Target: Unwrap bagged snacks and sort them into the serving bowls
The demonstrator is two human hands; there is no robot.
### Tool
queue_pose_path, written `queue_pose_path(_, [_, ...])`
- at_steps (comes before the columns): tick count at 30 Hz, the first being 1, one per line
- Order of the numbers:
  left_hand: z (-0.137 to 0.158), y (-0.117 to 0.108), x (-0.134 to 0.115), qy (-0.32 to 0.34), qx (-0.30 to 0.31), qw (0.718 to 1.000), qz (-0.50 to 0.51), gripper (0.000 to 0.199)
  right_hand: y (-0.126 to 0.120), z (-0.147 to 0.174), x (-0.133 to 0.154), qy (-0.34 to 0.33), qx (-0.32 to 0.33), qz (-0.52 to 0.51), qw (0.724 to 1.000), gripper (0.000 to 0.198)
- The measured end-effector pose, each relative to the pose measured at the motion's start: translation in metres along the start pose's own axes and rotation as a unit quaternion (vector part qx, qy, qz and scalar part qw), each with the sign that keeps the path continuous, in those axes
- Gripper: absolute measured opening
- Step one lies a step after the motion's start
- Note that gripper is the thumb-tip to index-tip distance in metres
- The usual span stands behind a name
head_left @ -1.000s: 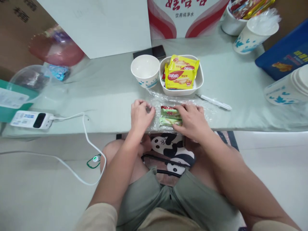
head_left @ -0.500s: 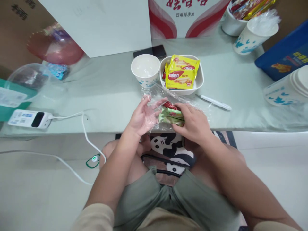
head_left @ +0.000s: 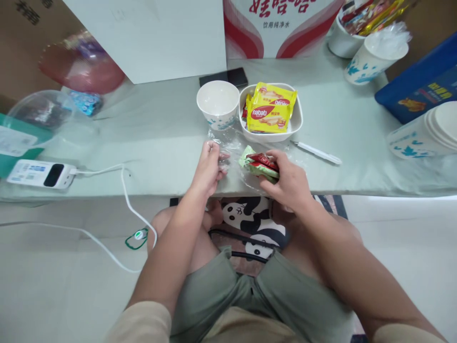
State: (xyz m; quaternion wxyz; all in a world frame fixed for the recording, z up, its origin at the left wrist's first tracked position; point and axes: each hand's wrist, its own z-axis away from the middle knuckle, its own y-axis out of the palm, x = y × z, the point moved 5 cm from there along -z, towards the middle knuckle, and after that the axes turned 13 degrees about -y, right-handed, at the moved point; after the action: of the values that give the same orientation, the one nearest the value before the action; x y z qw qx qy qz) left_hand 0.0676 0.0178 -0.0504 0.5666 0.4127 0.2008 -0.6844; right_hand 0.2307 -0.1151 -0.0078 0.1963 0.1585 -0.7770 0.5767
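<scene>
My right hand is closed around a small bunch of snack packets, a red packet on top of light green packets. A clear plastic bag spreads thinly between both hands, and I cannot tell where its edges run. With curled fingers my left hand grips part of that bag on the left. Just beyond the hands stand a white paper cup and a white bowl holding yellow wafer packets.
Right of the hands lies a white pen. Behind the cup is a dark phone. A power bank trails a white cable over the table's front edge. Stacked paper cups stand at right, below a blue box.
My left hand has gone from spread fingers to a curled grip on the clear bag. The packets in my right hand have turned, with the red one now more exposed.
</scene>
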Motion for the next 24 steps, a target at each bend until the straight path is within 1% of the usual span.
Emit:
queue_pose_path(2, [-0.001, -0.001, 0.000, 0.020, 0.002, 1.000, -0.017, 0.048, 0.000, 0.001, -0.001, 0.000, -0.010, -0.008, 1.000, 0.055])
queue_pose_path(5, [-0.003, -0.003, -0.003, 0.037, 0.023, 0.999, -0.018, 0.049, -0.002, 0.002, -0.002, -0.001, -0.039, -0.028, 0.999, 0.051])
queue_pose_path(7, [-0.002, -0.002, -0.007, 0.029, 0.053, 0.998, 0.003, 0.046, -0.004, 0.002, -0.003, 0.003, -0.055, -0.044, 0.997, 0.050])
queue_pose_path(11, [0.007, 0.003, -0.014, -0.004, 0.121, 0.989, 0.085, 0.040, -0.006, 0.001, -0.003, 0.003, -0.071, -0.093, 0.993, 0.047])
queue_pose_path(13, [0.013, 0.007, -0.014, -0.024, 0.139, 0.984, 0.104, 0.038, -0.005, 0.000, -0.002, -0.005, -0.064, -0.107, 0.992, 0.047])
queue_pose_path(15, [0.019, 0.011, -0.012, -0.031, 0.144, 0.985, 0.096, 0.035, -0.001, -0.001, 0.002, -0.022, -0.040, -0.107, 0.993, 0.047])
queue_pose_path(19, [0.023, 0.017, -0.009, -0.005, 0.144, 0.985, 0.090, 0.032, 0.011, -0.004, 0.012, -0.073, 0.020, -0.070, 0.995, 0.057])
queue_pose_path(21, [0.022, 0.018, -0.010, 0.005, 0.147, 0.985, 0.092, 0.032, 0.014, -0.006, 0.013, -0.061, 0.036, -0.051, 0.996, 0.063])
queue_pose_path(23, [0.021, 0.017, -0.011, -0.003, 0.140, 0.985, 0.101, 0.032, 0.015, -0.007, 0.008, -0.027, 0.035, -0.062, 0.997, 0.060])
queue_pose_path(24, [0.020, 0.016, -0.012, -0.017, 0.132, 0.985, 0.114, 0.032, 0.014, -0.008, 0.005, -0.012, 0.027, -0.081, 0.996, 0.057])
